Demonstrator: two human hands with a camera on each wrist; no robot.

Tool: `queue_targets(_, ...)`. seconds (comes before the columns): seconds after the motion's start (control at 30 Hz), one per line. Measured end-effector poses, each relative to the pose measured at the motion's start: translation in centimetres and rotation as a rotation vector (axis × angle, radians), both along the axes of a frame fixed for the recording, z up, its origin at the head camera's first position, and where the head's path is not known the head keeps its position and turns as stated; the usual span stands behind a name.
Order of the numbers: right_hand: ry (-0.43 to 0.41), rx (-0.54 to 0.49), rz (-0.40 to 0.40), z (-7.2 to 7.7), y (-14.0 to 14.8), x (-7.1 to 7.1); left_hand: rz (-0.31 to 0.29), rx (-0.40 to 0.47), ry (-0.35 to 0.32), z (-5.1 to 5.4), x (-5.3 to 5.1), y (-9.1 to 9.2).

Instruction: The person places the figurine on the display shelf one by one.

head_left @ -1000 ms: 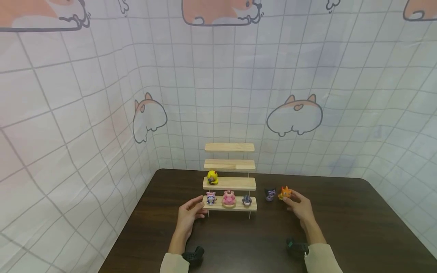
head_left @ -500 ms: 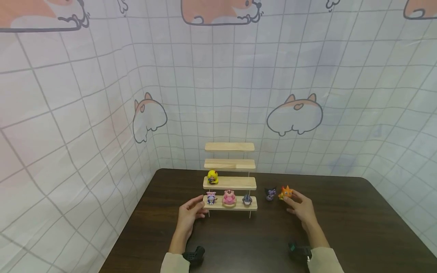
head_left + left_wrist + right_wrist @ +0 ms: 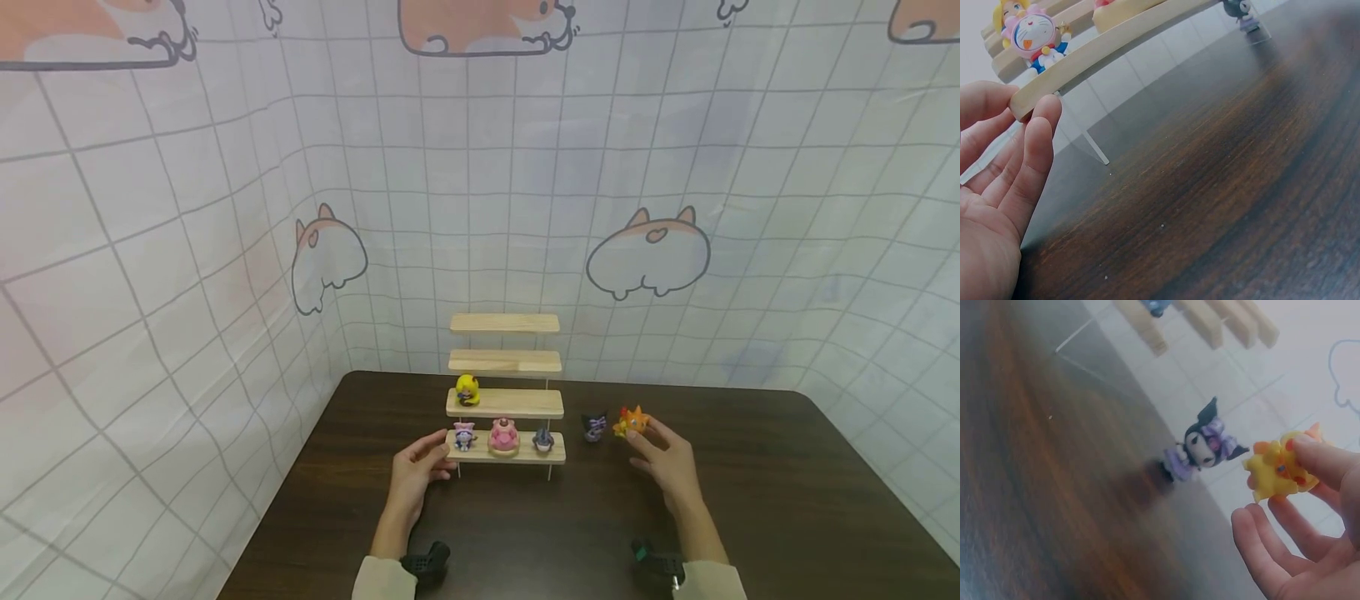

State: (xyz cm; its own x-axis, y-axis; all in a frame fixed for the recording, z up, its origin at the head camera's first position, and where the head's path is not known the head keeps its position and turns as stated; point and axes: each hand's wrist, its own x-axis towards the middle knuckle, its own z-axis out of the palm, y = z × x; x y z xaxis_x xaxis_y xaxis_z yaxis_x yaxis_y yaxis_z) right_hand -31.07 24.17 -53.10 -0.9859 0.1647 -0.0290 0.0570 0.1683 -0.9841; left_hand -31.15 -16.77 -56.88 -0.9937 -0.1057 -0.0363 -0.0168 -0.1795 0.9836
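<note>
Your right hand (image 3: 667, 467), right of centre in the lower half of the head view, pinches the orange-and-yellow figure (image 3: 632, 422) between thumb and fingers; the right wrist view shows it tilted, and whether it touches the table (image 3: 765, 483) cannot be confirmed. Your left hand (image 3: 411, 475), lower and left of centre, grips the left end of the lowest shelf (image 3: 480, 457), thumb above and fingertips beneath. Just left of the held piece, the black-and-purple figure (image 3: 594, 427) stands upright on the table, apart from your fingers. At lower centre, the lowest shelf bears the pink-hooded figure (image 3: 463, 437), the pink figure (image 3: 503, 436) and the grey figure (image 3: 543, 440), left to right; the yellow figure (image 3: 467, 390) sits at the left of the next shelf (image 3: 517, 403) up. Progress, as judged: part done, with four figures on the shelves and two off them, one in your grip and one on the table.
</note>
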Motion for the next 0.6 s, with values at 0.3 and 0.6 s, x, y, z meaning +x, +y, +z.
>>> queue_targets(0.3,0.069,-0.021,0.021,2.2,-0.5,0.4,-0.008,-0.006,0.000,0.2,-0.2,-0.1)
queue_targets(0.6,0.104,0.034,0.049,3.8,-1.0,1.2,0.001,-0.015,0.001,-0.4,-0.3,-0.1)
